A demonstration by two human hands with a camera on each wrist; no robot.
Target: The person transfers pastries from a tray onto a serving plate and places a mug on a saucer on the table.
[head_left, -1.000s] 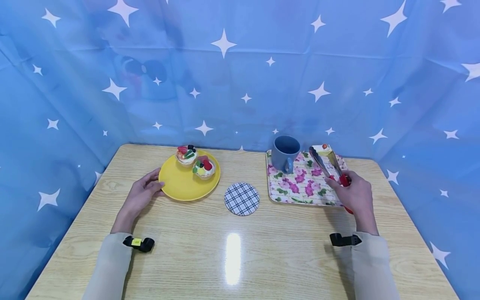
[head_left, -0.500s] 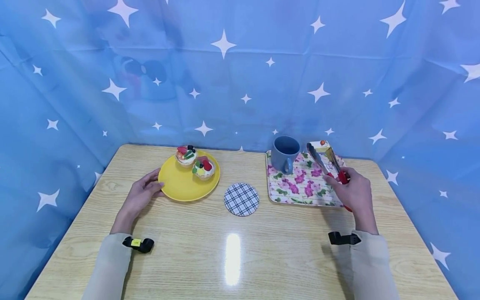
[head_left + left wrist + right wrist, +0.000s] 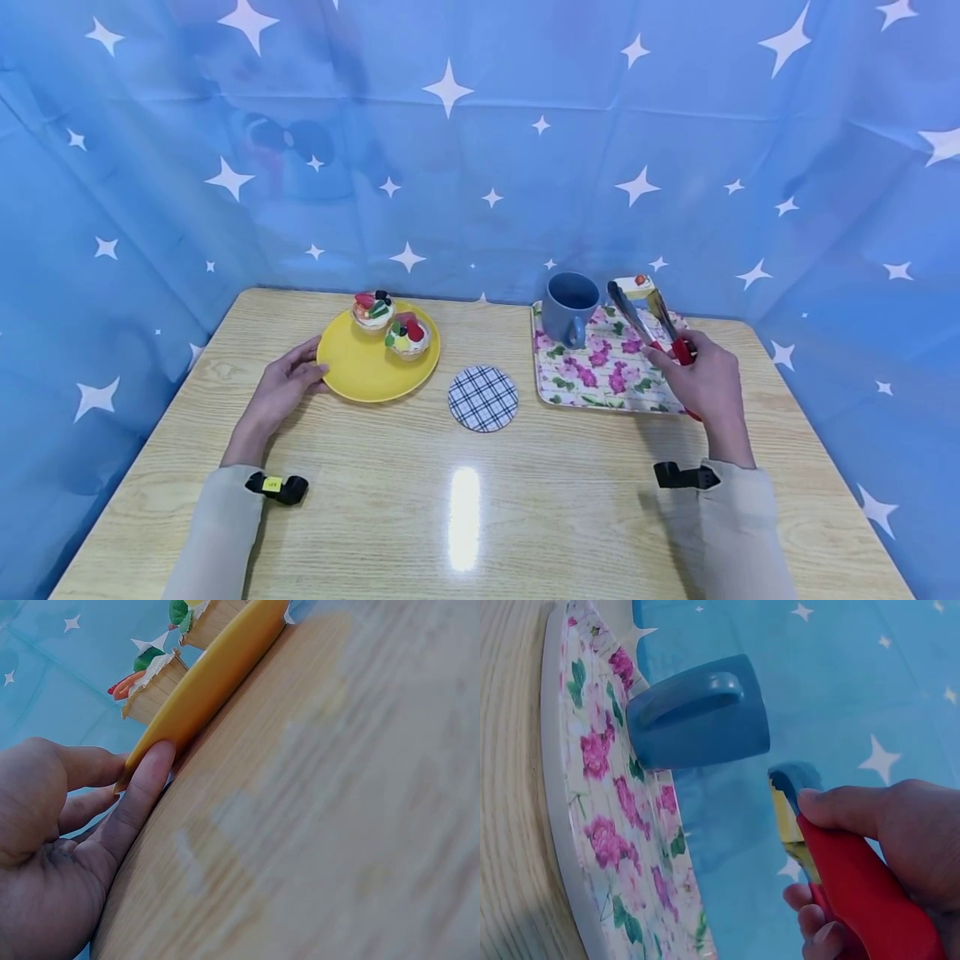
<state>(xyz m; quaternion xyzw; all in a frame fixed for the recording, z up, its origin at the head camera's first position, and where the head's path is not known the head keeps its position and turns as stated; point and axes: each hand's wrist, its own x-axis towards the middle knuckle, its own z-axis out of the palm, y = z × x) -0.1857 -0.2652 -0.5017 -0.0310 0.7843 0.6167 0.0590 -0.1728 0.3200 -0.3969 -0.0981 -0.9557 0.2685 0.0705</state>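
While the left hand pinches the near-left rim of the one yellow plate, thumb on one side and fingers on the other, the right hand is wrapped around the red handles of a single pair of tongs. From where I stand, one slice of cake, topped with a bit of red, sits between the two tong tips at the far right of the table; seen from the right wrist, it shows against the curtain, up off the tray.

Two fruit tarts are on the yellow plate, one at the far edge, the other just beside it to the right, leaving the front of the plate bare. I count one flowered tray, well apart from the plate, and one blue mug upright on its far left corner, its single handle turned toward the person. Between plate and tray lies one round checked coaster, flat on the wood and touching neither.

Two pale sleeves, left and right, come in from the near side, with one small black device at each cuff. All around the back hangs a blue curtain scattered with white stars.
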